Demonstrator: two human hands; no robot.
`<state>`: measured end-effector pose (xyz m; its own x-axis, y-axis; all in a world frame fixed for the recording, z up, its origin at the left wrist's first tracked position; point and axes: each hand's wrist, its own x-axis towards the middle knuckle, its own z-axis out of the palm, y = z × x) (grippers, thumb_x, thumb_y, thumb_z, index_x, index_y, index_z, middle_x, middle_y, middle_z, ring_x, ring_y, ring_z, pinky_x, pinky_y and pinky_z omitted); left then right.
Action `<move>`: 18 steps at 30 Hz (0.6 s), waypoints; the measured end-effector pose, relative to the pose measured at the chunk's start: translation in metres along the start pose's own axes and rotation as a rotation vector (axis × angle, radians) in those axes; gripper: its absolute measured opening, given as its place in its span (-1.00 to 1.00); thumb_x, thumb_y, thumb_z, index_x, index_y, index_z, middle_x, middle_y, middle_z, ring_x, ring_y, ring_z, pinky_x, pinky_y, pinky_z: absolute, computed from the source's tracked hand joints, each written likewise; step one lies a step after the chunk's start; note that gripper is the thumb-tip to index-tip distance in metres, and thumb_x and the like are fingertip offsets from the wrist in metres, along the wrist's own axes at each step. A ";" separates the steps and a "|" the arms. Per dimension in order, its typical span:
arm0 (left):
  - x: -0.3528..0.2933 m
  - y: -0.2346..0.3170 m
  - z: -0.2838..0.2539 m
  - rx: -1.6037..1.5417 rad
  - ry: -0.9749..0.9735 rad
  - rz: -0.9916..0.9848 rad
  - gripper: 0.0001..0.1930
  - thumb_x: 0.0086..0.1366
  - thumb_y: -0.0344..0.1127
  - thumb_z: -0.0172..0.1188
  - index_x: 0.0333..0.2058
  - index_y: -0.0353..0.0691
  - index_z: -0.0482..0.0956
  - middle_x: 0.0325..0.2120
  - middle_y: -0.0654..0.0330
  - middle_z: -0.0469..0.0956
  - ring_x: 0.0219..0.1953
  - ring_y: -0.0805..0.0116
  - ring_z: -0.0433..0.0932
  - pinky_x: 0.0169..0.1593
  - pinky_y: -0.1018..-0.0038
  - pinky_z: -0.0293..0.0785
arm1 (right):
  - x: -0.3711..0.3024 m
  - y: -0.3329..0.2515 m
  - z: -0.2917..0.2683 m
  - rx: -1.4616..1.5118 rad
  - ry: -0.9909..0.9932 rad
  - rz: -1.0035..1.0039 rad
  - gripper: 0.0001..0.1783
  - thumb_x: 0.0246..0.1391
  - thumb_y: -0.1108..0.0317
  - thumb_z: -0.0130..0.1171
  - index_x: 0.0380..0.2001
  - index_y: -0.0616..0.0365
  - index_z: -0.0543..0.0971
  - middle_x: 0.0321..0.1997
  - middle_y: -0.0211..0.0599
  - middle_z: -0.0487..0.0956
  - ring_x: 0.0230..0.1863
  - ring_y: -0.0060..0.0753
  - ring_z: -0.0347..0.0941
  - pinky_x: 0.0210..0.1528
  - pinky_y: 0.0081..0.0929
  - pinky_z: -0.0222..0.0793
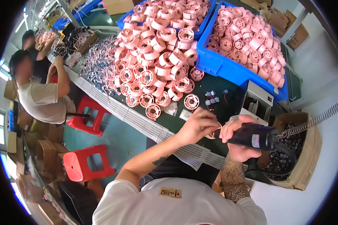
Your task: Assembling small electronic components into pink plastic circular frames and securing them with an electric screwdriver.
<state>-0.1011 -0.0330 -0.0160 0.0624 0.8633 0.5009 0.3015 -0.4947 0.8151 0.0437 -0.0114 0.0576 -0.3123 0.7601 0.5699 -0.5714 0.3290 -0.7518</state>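
My right hand (233, 128) is wrapped round the body of a black electric screwdriver (264, 137), which lies level and points left. Its cord and a coiled spring (323, 117) run off from the rear end. Just left of the tool's front, my left hand (197, 126) is closed, thumb and fingers pinched together, on a small pink plastic part (210, 135). Most of that part is hidden by the fingers and the tool. Beyond my hands, a big heap of round pink plastic housings (147, 78) covers the bench, one lone housing (191, 101) at its near edge.
Blue crates (210, 62) of pink parts stand at the back. Small motors (212, 98) and a grey metal box (256, 100) lie beyond my hands. At right is a cardboard box (308, 161) of dark pieces. Red stools (84, 165) and two people (41, 95) are at left.
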 end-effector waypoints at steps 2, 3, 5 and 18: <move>-0.006 0.002 0.000 0.004 0.048 -0.037 -0.82 0.01 -0.40 0.32 -0.34 -0.10 0.67 -0.33 0.24 0.54 -0.25 0.28 0.45 -0.17 0.41 0.40 | 0.002 -0.006 -0.004 0.104 0.039 -0.024 0.07 -0.13 -0.53 -0.12 0.10 0.28 0.21 -0.54 -0.28 0.41 -0.65 -0.42 0.31 -0.61 -0.46 0.28; -0.006 0.004 -0.001 0.060 0.071 -0.040 -0.83 0.02 -0.39 0.32 -0.33 -0.11 0.67 -0.34 0.24 0.56 -0.27 0.28 0.48 -0.16 0.42 0.40 | 0.002 -0.012 -0.010 0.172 0.062 -0.051 0.06 -0.12 -0.53 -0.13 0.11 0.27 0.21 -0.54 -0.28 0.41 -0.66 -0.41 0.31 -0.62 -0.46 0.27; 0.004 0.011 -0.012 0.022 0.022 -0.072 -0.83 0.03 -0.41 0.31 -0.34 -0.13 0.67 -0.35 0.23 0.57 -0.27 0.31 0.49 -0.15 0.40 0.41 | 0.004 -0.031 -0.026 0.205 0.116 -0.129 0.06 -0.10 -0.54 -0.19 0.12 0.25 0.20 -0.55 -0.28 0.41 -0.70 -0.41 0.28 -0.66 -0.46 0.22; 0.265 -0.025 -0.213 0.769 0.766 -0.002 -0.74 0.11 -0.17 0.20 -0.31 -0.22 0.62 -0.40 0.09 0.62 -0.33 0.26 0.60 -0.22 0.39 0.47 | -0.006 -0.025 -0.070 0.114 0.203 0.029 0.04 -0.09 -0.56 -0.23 0.05 0.28 0.21 -0.63 -0.29 0.38 -0.73 -0.45 0.27 -0.66 -0.46 0.23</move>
<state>-0.2950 0.1871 0.1584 -0.4687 0.4400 0.7660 0.8332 -0.0679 0.5488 0.1126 0.0153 0.0497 -0.1772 0.8691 0.4618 -0.6503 0.2488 -0.7178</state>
